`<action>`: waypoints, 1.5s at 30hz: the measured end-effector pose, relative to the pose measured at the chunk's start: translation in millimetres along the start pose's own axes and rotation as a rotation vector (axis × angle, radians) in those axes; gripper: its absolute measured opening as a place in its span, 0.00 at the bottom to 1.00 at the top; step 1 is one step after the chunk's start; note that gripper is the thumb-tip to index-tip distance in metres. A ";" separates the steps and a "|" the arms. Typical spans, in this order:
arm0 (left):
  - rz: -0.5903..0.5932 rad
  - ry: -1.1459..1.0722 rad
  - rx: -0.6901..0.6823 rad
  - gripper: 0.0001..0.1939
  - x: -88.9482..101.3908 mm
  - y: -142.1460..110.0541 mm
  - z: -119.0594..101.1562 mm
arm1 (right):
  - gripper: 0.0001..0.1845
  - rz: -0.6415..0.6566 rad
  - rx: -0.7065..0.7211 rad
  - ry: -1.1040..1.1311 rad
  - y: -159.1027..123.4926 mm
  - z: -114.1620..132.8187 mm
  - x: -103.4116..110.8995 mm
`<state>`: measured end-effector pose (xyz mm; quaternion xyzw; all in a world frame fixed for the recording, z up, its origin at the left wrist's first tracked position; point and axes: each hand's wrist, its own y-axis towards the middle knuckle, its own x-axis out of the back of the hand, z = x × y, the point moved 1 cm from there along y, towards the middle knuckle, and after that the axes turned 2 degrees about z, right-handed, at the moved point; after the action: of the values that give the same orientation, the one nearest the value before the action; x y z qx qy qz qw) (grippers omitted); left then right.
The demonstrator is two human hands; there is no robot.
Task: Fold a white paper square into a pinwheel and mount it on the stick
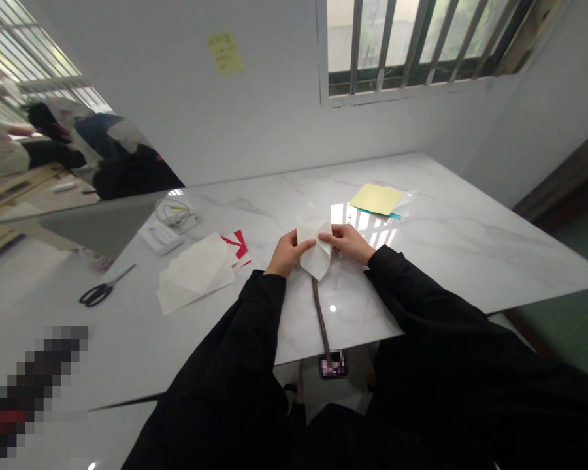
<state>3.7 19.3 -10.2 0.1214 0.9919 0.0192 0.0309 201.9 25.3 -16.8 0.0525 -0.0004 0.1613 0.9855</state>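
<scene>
Both hands work at mid-table, in front of the chest. The left hand (287, 253) and the right hand (347, 241) are closed on a folded white paper sheet (315, 247), pinching it from either side, with the fingertips nearly meeting across its middle. Neither hand is open. The sheet sits between them, apparently held just off the marble tabletop (451, 261), probably so that both hands can work its folded edges without the table in the way. The clearance is hard to judge from this view, and the fingers hide how many layers the fold holds.

Its long axis runs fore and aft from the person, leaning slightly left at the far end. The near end narrows to a point aimed at the body; the far end rises in a loose peak beyond the fingers.

Left of the grip, within easy reach, lie creased white paper sheets (196, 274), with red paper (236, 245) showing past their far edge, a placing that suggests materials kept to hand. Black-handled scissors (100, 290) lie further left, blades pointing away. Beyond the grip on the right, a yellow card (376, 199) rests on a teal sheet (389, 215). A brown cord (321, 313) runs from just below the sheet toward the person, ending in a blurred tag (333, 364). Far left, a coiled white cable (176, 214) sits beside a white box (161, 236).
</scene>
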 end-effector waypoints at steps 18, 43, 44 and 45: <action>-0.010 -0.029 0.017 0.32 1.0 2.8 -0.6 | 0.25 0.027 -0.037 0.051 -1.0 3.8 2.7; -0.030 -0.015 0.011 0.31 2.1 2.3 0.8 | 0.23 0.007 -0.045 0.040 -3.7 9.9 0.6; -0.030 -0.019 0.017 0.31 2.4 2.7 1.1 | 0.23 0.011 -0.048 0.048 -3.8 10.4 0.5; -0.030 -0.027 0.025 0.31 2.7 3.0 1.4 | 0.23 0.016 -0.050 0.057 -3.9 10.9 0.3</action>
<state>1.9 23.0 -11.7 0.1070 0.9933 0.0046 0.0429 203.6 20.6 -6.4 0.0233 0.0235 0.1704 0.9848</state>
